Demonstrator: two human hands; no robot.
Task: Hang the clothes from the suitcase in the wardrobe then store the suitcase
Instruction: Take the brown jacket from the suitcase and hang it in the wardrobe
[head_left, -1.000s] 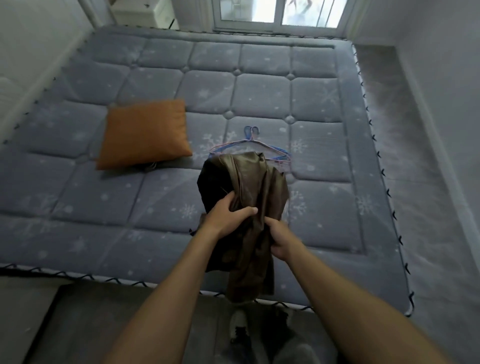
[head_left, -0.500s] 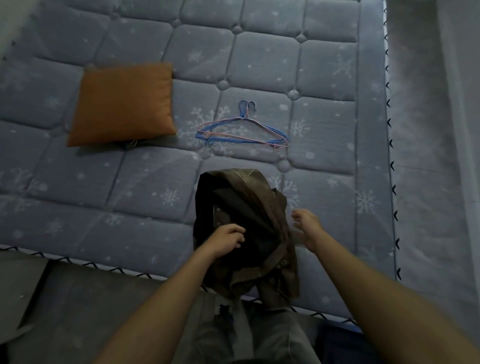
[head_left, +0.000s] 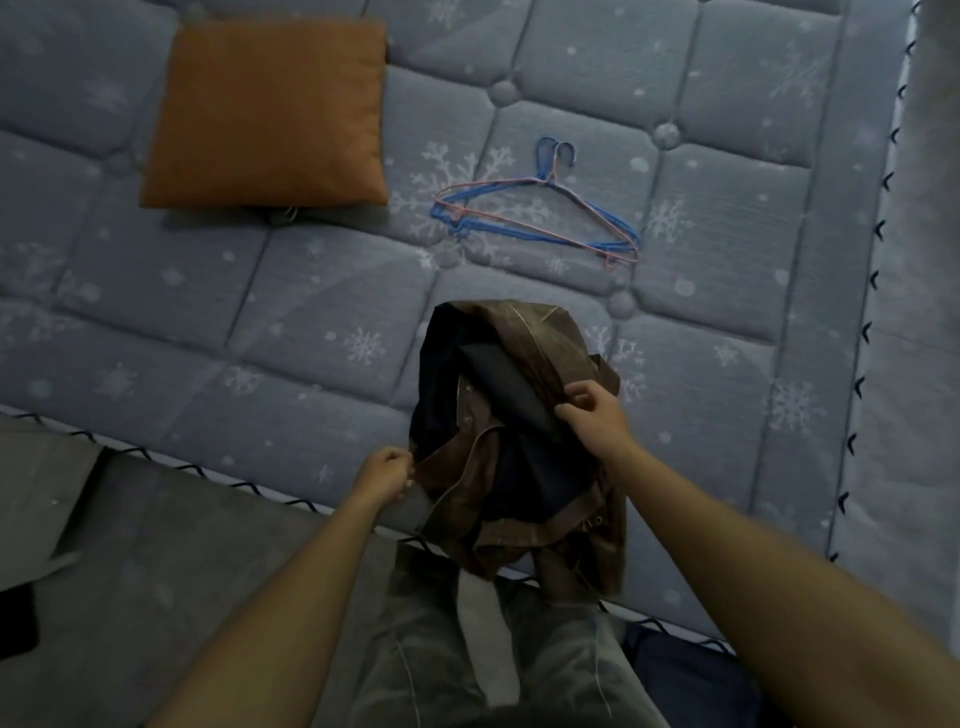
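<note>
Two hands are on the brown jacket (head_left: 540, 338), one at each side. My left hand (head_left: 387, 475) has its fingers curled tight and pinches the jacket's left edge near a flap. My right hand (head_left: 597, 415) grips the right side higher up, thumb and fingers closed on a fold of the brown cloth. Both forearms are bare and reach in from the bottom of the view.

The jacket hangs bunched between my hands, its dark lining turned outward in the middle, with a zip along the top fold and a few metal snaps showing. Its upper part is over the near edge of the bed (head_left: 260, 338) and its lower part droops past that edge in front of my grey trousers (head_left: 467, 654). I cannot tell whether it rests on the mattress or hangs just above it.

Beyond the jacket, apart from it, two wire hangers (head_left: 535, 208) lie on the mattress, one blue and one pink, stacked with their hooks pointing away from me. Further left an orange cushion (head_left: 267, 111) lies flat on the grey quilted surface with its snowflake print. The grey floor (head_left: 130, 545) shows at lower left, and a dark blue shape (head_left: 675, 670), too dim to identify, sits by my right leg.
</note>
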